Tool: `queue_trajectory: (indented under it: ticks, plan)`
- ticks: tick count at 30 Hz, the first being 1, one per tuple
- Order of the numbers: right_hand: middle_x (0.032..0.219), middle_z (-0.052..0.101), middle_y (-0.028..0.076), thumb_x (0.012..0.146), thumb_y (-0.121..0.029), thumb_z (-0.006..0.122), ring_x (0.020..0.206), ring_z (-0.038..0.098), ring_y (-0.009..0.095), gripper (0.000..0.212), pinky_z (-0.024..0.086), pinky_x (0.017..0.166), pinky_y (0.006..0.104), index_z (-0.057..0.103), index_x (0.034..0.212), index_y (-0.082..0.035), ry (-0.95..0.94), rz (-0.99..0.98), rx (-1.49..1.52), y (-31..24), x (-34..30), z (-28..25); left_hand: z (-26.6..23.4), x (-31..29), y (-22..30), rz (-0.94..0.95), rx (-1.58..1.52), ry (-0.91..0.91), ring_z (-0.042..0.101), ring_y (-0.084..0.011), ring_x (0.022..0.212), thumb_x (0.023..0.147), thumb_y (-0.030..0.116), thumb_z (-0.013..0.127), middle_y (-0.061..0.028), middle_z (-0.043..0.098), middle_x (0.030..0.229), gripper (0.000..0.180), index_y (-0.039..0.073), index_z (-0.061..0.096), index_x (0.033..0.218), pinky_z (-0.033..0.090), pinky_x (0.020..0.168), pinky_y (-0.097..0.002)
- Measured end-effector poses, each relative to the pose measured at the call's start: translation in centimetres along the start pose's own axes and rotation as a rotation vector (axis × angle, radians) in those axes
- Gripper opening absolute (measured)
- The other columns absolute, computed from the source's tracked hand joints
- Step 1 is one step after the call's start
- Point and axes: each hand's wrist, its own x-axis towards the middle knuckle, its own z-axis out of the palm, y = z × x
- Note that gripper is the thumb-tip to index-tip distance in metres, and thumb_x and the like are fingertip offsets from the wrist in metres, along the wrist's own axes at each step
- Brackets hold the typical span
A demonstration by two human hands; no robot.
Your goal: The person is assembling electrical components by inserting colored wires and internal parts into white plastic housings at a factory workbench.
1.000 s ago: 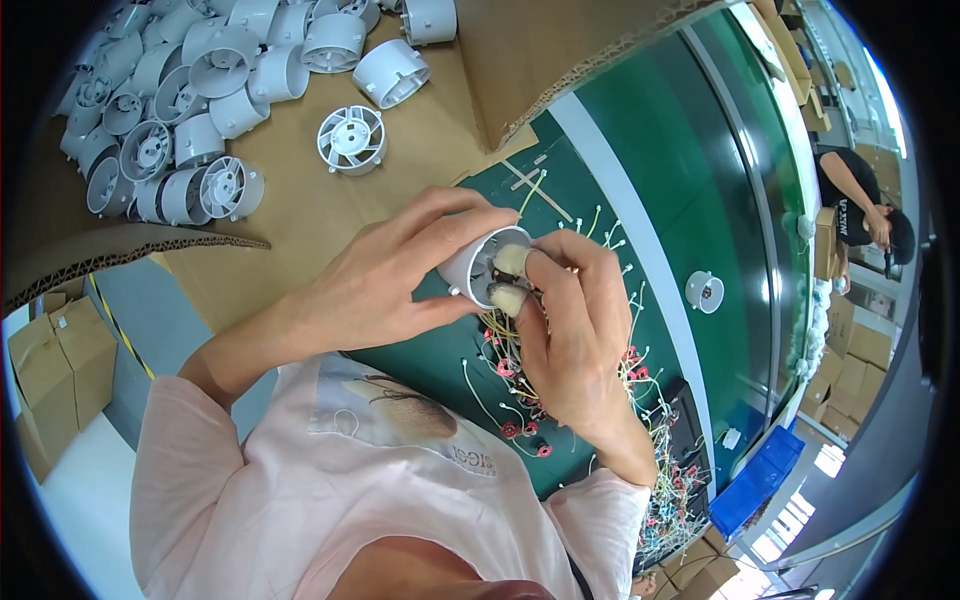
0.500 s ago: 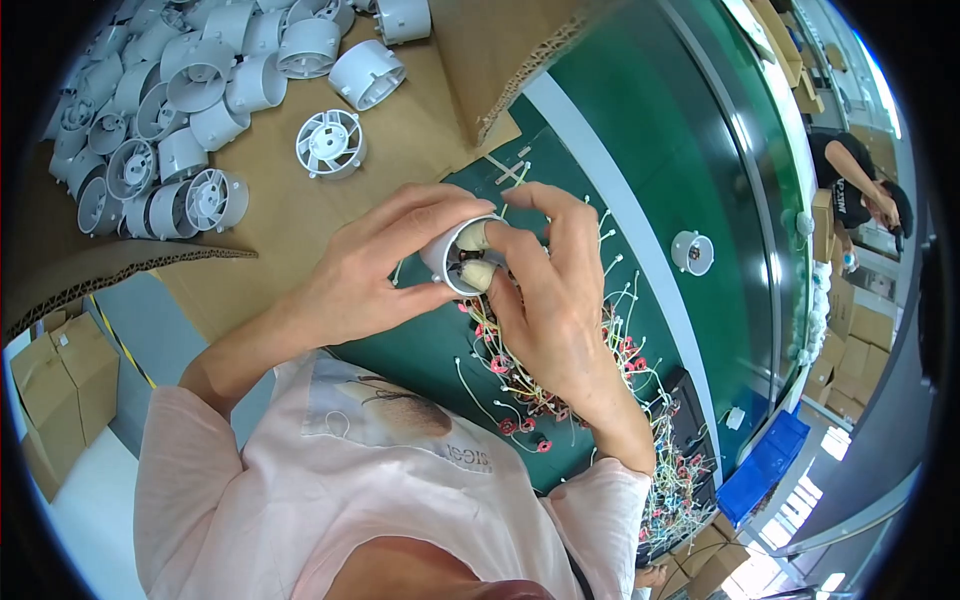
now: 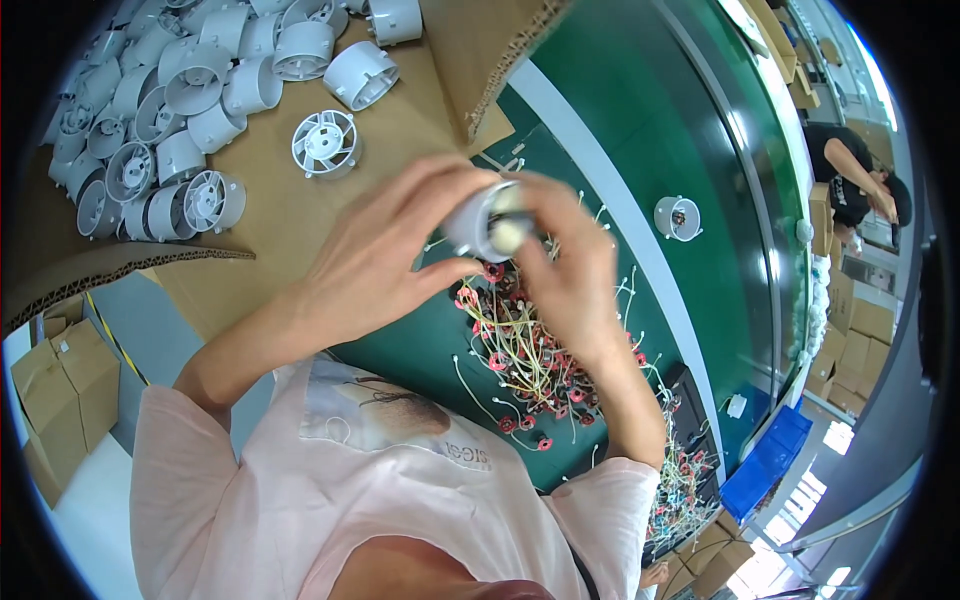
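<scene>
My left hand (image 3: 390,235) is closed round the outside of a light grey cylindrical fan housing (image 3: 468,222), its open end tilted toward my right. My right hand (image 3: 570,270) has its thumb and finger, in pale finger cots, inside that open end, closed about something dark. Motion blur hides what lies between them. Below the hands is a heap of small red-and-black round parts with thin pale wires and white plugs (image 3: 540,350), on the green work surface (image 3: 420,330).
A cardboard box (image 3: 270,190) at the far left holds many similar housings (image 3: 195,75). Another housing (image 3: 678,218) stands on the green conveyor belt (image 3: 640,130). More wired parts (image 3: 685,480) fill a black tray at right, beside a blue bin (image 3: 765,465). A person (image 3: 850,175) works beyond the belt.
The housing in my hands has turned, and both hands have risen slightly, uncovering more of the wired heap. The housing on the belt has moved farther away.
</scene>
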Motion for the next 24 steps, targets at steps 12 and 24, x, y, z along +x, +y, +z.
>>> queue_trajectory:
  ticks: [12,24]
  plan:
    - [0.091,0.061,0.013,0.08,-0.002,0.056,0.081,0.061,0.028,0.018,0.048,0.074,0.032,0.06,0.098,-0.001,0.214,-0.175,-0.483,6.7,5.9,-5.4,-2.6,-0.7,-4.3,-0.191,0.626,0.137,0.047,-0.0345,0.103,0.075,0.011,0.065,-0.0153,0.048,0.112,0.048,0.013,0.049,0.12,0.041,0.086,-0.041]
    - [0.076,0.055,0.012,0.074,-0.006,0.062,0.075,0.054,0.028,0.022,0.041,0.067,0.0396,0.059,0.095,-0.004,-0.516,-0.289,-0.781,0.5,0.7,-0.5,-0.5,-1.1,-3.1,0.049,0.32,-0.03,0.047,-0.0311,0.101,0.075,0.004,0.062,-0.0125,0.047,0.114,0.051,0.017,0.051,0.123,0.039,0.087,-0.04]
